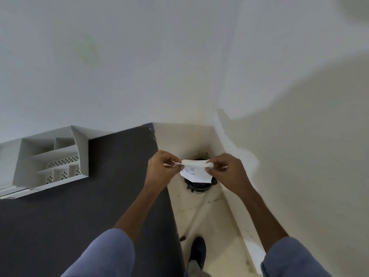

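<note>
Both my hands hold a small white paper wrapper (196, 172) with blue print, including a CE mark, stretched between them. My left hand (162, 169) pinches its left end and my right hand (224, 170) pinches its right end. The wrapper hangs above a dark round bin (199, 187) with a black liner that stands on the floor in the corner; the wrapper covers most of the bin's opening.
A dark grey countertop (79, 206) fills the left side, with a white perforated organiser tray (54, 162) at its back against the wall. White walls close in ahead and on the right. My dark shoe (197, 252) stands on the pale floor strip between counter and wall.
</note>
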